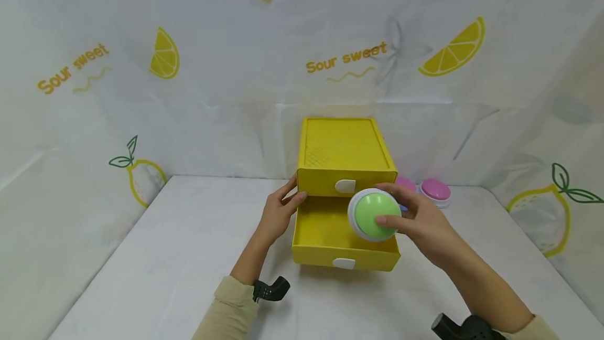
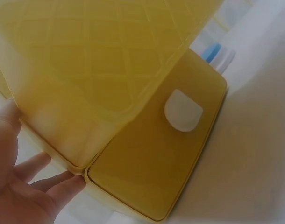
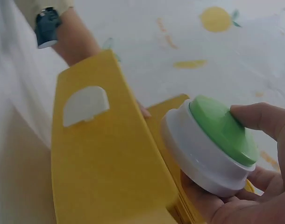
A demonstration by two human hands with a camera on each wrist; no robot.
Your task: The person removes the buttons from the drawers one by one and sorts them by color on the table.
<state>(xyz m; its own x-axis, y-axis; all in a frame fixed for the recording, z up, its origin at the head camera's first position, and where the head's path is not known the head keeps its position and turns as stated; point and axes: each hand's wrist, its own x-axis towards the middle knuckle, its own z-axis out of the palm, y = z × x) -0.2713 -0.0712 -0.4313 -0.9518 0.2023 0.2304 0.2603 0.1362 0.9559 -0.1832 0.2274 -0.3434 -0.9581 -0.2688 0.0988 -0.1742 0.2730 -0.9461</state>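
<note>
A yellow two-drawer box (image 1: 349,143) stands on the table with its lower drawer (image 1: 346,257) pulled out and its upper drawer (image 1: 313,181) closed. My right hand (image 1: 427,230) pinches a round push-button buzzer (image 1: 373,216) with a green top and white base. The thumb lies on the green top and the fingers are behind the base. In the head view the buzzer overlaps the right part of the lower drawer. My left hand (image 1: 278,216) touches the box's left side near its front corner, fingers extended. White tabs (image 1: 345,186) serve as the drawer handles.
A pink-topped buzzer (image 1: 435,191) stands right of the box, and another pink one (image 1: 406,186) is partly hidden behind my right hand. A blue-topped piece (image 2: 210,52) shows beyond the drawer in the left wrist view. A lemon-printed sheet (image 1: 226,77) hangs behind the table (image 1: 203,224).
</note>
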